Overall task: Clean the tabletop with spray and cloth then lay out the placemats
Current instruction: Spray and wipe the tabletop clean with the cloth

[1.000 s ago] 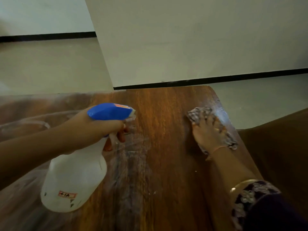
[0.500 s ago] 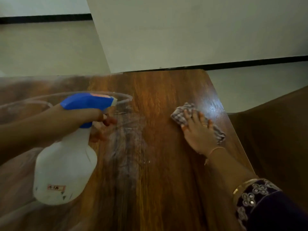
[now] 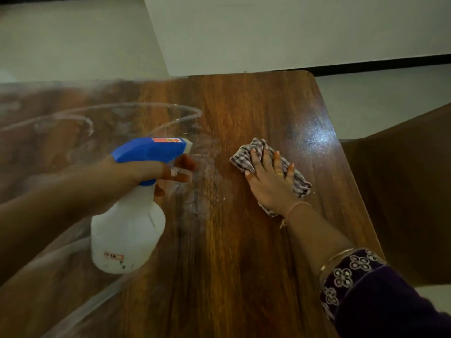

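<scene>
L hand [image 3: 136,176] grips spray bottle [image 3: 127,230], R hand [image 3: 271,184] on cloth [image 3: 244,158]

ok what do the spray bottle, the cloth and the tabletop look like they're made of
Spray bottle: likely plastic, opaque white matte body, blue moulded head.
Cloth: woven fabric, probably cotton; checked weave, soft crumpled folds.
Tabletop: wood or wood-look laminate, glossy; grain streaks plus bright glare.

Left hand [image 3: 144,174] curled round the neck of the spray bottle [image 3: 127,230], two fingers reaching forward at the trigger; bare left forearm [image 3: 61,208] enters from the left edge. Right hand [image 3: 269,184] lies palm-down, fingers straight and slightly spread, pressing flat on the cloth [image 3: 244,157]. Right forearm [image 3: 314,232] reaches in from lower right, with a bangle [image 3: 334,261] and an embroidered dark sleeve [image 3: 380,296].
</scene>
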